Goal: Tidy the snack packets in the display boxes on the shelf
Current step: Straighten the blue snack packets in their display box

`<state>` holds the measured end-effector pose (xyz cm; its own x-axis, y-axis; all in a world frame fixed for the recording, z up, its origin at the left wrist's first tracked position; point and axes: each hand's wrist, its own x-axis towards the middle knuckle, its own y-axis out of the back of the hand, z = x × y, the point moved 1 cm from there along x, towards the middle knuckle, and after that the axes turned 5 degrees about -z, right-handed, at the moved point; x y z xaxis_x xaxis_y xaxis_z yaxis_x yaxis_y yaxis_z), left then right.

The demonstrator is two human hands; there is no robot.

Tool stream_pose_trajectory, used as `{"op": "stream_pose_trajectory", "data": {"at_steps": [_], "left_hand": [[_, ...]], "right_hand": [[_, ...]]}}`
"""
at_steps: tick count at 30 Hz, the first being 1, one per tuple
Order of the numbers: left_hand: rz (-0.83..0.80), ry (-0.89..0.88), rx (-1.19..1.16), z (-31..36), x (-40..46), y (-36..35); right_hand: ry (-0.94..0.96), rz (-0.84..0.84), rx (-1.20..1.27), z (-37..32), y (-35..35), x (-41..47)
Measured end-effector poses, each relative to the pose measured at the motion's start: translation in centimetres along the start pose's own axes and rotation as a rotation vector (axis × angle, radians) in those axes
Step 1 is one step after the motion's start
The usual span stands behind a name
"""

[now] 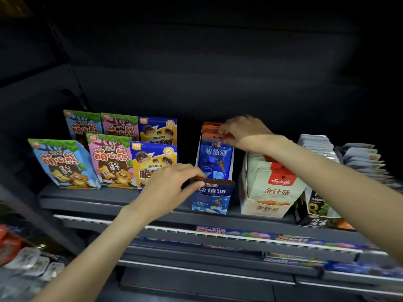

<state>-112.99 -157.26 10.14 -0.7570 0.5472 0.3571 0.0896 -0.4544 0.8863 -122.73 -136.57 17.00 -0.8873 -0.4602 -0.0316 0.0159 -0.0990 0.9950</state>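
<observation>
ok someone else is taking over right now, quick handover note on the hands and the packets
Left hand: pinches the top of the front blue packet in the blue display box.
Right hand: grips the orange tops of the rear packets in the same row.
Done: the tall blue packet stands upright mid-row.
Left: the front packet sits low; straighten it, then check the beige mushroom box beside it.

Shelf unit (113,198): standing dark grey, tiers stepping down.
Back panel (207,73): sitting in shadow.
Light: falling dimly.
</observation>
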Motion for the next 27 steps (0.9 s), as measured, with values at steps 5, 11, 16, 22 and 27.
{"op": "stream_pose_trajectory", "data": {"at_steps": [5, 11, 16, 22, 27], "left_hand": [[-0.035, 0.007, 0.041, 0.0, 0.1, 0.3], [-0.070, 0.033, -0.061, 0.2, 0.3, 0.8], [-0.062, 0.019, -0.066, 0.2, 0.5, 0.5], [-0.020, 0.073, -0.185, -0.1, 0.6, 0.8], [0.255, 0.319, -0.486, -0.9, 2.0, 1.6]], "right_hand": [[-0.037, 0.016, -0.042, -0.8, -0.6, 1.1], [-0.008, 0.021, 0.000, -1.4, -0.5, 0.6], [-0.020, 0.093, -0.159, -1.6, -0.5, 0.2], [-0.010, 0.387, -0.022, -1.1, 1.2, -2.3], [-0.021, 0.680, 0.202, -1.0, 2.7, -5.5]]}}
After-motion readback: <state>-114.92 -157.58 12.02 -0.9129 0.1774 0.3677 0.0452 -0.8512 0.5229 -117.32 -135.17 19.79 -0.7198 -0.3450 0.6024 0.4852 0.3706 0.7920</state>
